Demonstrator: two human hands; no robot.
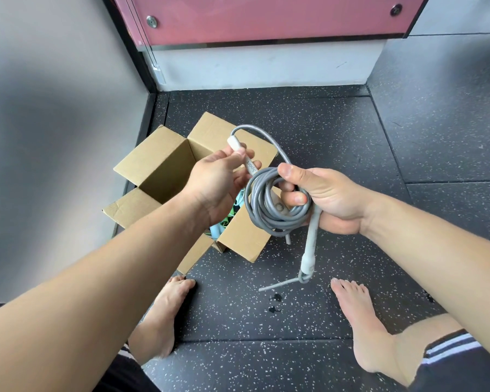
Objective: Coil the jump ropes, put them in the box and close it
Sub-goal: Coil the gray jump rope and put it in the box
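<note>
Grey jump rope: wound into several loops and held in the air over the near right flap of the cardboard box.

Head view. Your right hand grips the coil, thumb on top and fingers curled through the loops. One white handle hangs below that fist, with a short rope tail at its tip. Your left hand pinches the second handle, and a loose arc of rope runs from it to the coil.

The box stands open on the speckled floor, flaps spread. Green and pale blue ropes lie inside, partly hidden by your left forearm. A grey wall stands close on the box's left, and a pink panel lies beyond it. Your left foot is just beside the nearest flap, and your right foot is well apart from the box. Bare floor runs to the right of the box.
</note>
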